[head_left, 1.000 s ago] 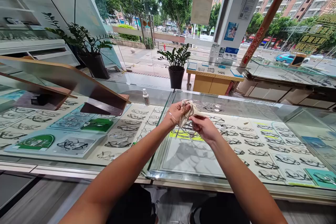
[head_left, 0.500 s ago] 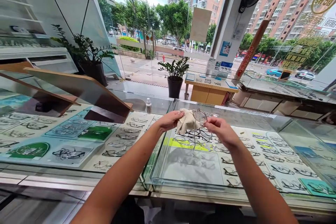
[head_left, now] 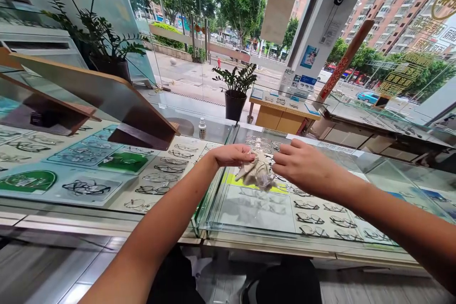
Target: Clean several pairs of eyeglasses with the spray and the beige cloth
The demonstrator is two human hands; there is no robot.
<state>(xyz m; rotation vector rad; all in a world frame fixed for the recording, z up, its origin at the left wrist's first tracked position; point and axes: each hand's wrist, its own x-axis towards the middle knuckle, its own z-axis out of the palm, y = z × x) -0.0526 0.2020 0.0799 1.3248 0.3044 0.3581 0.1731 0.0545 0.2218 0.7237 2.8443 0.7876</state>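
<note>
Over the glass counter, my left hand (head_left: 235, 154) is closed, thumb and fingers pinching a crumpled beige lens cloth (head_left: 251, 171). A pair of thin-rimmed eyeglasses (head_left: 264, 178) lies against the cloth, one round lens showing at its lower right side. My right hand (head_left: 294, 164) is curled shut just right of the cloth, at the edge of the eyeglasses. Its fingertips, and the part of the frame they grip, are mostly hidden behind the knuckles.
Below my hands, a glass display case (head_left: 249, 237) holds rows of eyeglass frames. A small white spray bottle (head_left: 202, 129) stands behind on the left counter, near a tilted wood-edged mirror (head_left: 107, 90). A potted plant (head_left: 235, 104) stands beyond the counter.
The eyeglasses have come down and turned against the cloth. My right hand has rotated, with its back now towards me and its forearm reaching in more from the right. The view has tilted downward.
</note>
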